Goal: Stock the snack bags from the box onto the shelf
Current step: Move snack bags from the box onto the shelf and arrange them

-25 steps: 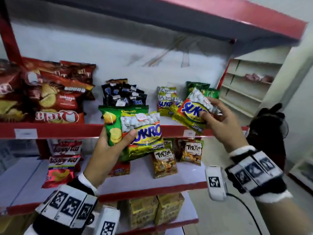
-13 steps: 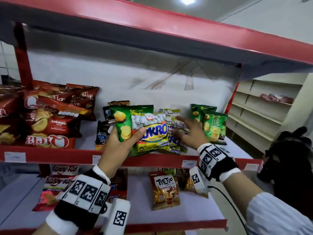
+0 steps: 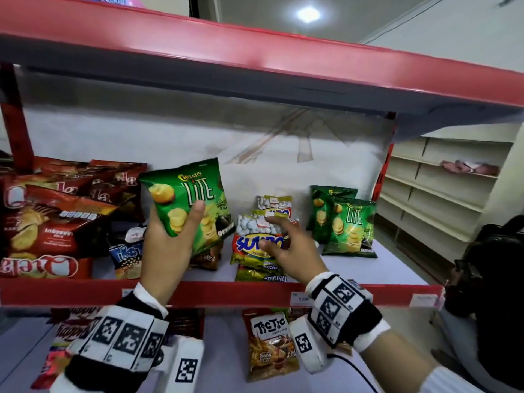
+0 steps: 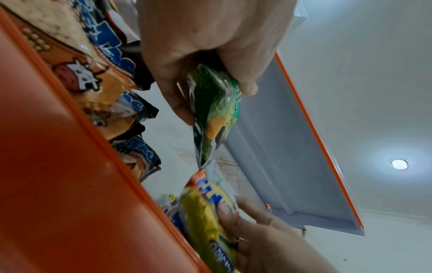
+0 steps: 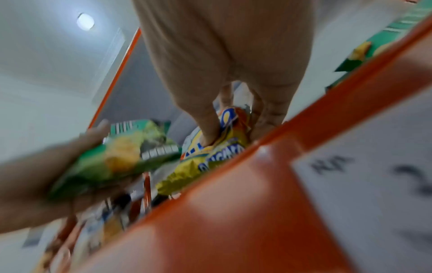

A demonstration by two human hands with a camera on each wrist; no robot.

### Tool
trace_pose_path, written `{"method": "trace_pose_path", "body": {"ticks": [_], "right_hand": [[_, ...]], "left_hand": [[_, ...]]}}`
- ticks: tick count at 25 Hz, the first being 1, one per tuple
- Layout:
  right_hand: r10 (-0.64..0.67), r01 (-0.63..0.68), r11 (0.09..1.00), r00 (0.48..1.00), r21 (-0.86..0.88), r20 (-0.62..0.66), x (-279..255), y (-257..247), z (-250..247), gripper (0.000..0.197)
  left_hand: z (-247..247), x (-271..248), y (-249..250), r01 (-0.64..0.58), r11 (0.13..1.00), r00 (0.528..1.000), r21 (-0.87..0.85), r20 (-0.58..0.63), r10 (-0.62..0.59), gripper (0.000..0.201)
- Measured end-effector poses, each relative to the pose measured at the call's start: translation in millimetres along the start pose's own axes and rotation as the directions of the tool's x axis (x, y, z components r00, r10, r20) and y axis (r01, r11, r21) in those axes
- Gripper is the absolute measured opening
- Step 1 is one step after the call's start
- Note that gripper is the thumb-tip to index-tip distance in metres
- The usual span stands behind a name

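Left hand (image 3: 167, 245) is up in front of the shelf (image 3: 226, 293), thumb across the front and fingers curled behind a green Lite bag (image 3: 187, 205), holding it upright above the shelf board. Just right of it, the right hand (image 3: 292, 251) is on the Sukro stack (image 3: 255, 245), thumb pressed on the top bag's front and fingers spread loosely over its upper edge; the stack lies on the shelf near the front lip. From the right wrist the thumb (image 5: 208, 129) shows digging into the yellow bag, though that view is blurred. Beyond the right hand, further right, two more Lite bags (image 3: 346, 225) stand on the shelf. Left of the left hand sit dark Tic Tic bags (image 3: 127, 256) and then red chip bags (image 3: 51, 228). Below both wrists, another Tic Tic bag (image 3: 270, 344) stands on the lower shelf.
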State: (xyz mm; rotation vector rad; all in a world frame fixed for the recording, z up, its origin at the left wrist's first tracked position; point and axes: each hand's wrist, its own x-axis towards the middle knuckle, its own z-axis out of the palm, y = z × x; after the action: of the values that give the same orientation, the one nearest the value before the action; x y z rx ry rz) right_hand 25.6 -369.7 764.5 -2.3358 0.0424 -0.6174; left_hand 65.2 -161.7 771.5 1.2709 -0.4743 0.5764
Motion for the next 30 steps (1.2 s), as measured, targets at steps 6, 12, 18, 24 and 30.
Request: {"method": "trace_pose_path", "body": {"ticks": [6,12,18,24,30], "right_hand": [[-0.099,0.113,0.980,0.990,-0.163,0.096,-15,1,0,0.062],[-0.106,0.156,0.914,0.983,0.373,-0.152,-20,-16,-66,0.051],[0.044,-0.028,0.927,0.998,0.374,-0.034,-24,27,-145,0.044],[0.371,-0.320,0.917,0.904,0.239,-0.214,-16,116,-178,0.043],[0.451,-0.456,0.890,0.872,0.020,-0.191,5,152,-158,0.048]], "left_hand": [[12,1,2,-0.092,0.996,0.994,0.001,-0.067,0.092,0.046],[69,-20,15,-0.047,0.993,0.992,-0.110,0.110,0.059,0.032],[153,-50,5,0.190,0.982,0.918,-0.017,0.358,-0.171,0.058],[184,-80,-25,0.284,0.886,0.718,0.366,0.532,-0.449,0.049],[181,-93,-30,0.034,0.848,0.626,0.529,0.650,-0.430,0.019]]}}
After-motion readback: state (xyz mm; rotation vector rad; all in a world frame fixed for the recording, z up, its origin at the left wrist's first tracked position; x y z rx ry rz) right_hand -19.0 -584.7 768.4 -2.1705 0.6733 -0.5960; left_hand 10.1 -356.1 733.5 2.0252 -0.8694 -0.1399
